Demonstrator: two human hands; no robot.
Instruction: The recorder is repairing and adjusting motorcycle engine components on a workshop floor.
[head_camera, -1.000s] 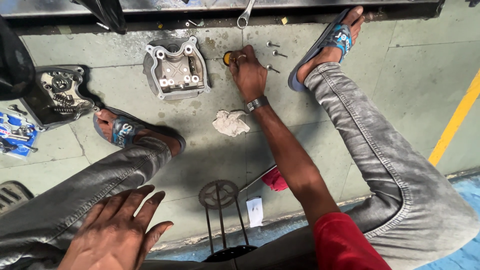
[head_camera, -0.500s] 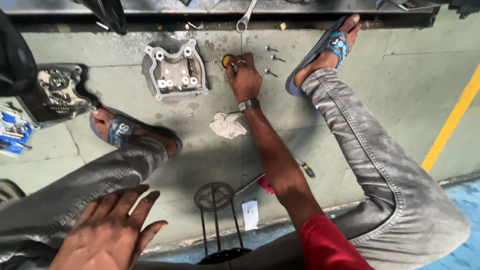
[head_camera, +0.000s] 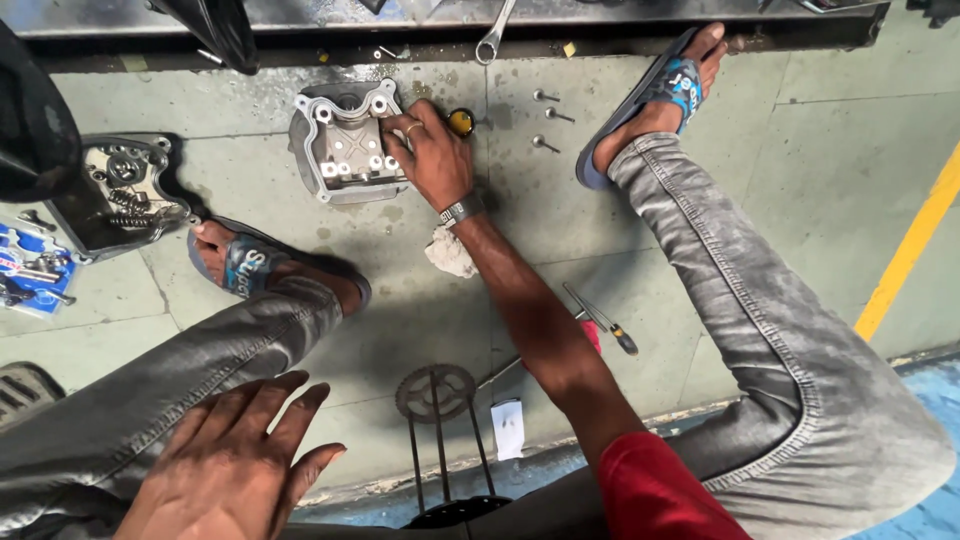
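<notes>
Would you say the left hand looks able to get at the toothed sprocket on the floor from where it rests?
Probably yes: the left hand lies open on the knee, and the sprocket sits just beside it on bare floor with nothing between.

1. Engine cover (head_camera: 345, 140), upper centre: dull silver-grey metal.
2. Round cap (head_camera: 461, 122), beside the right hand (head_camera: 430, 155): yellow with a dark rim.
3. Ring (head_camera: 414, 128) on a finger: gold; wristband (head_camera: 463, 210): grey metal.
4. Sandals (head_camera: 660, 95), upper right and centre left: blue straps with pale lettering.
5. Trousers (head_camera: 780, 330): washed grey denim.
6. Sleeve (head_camera: 660, 490), lower centre: red.
7. Floor (head_camera: 820, 150): pale grey-green; stripe (head_camera: 910, 250) at right edge: yellow.
8. Rag (head_camera: 450, 252), centre: off-white.
</notes>
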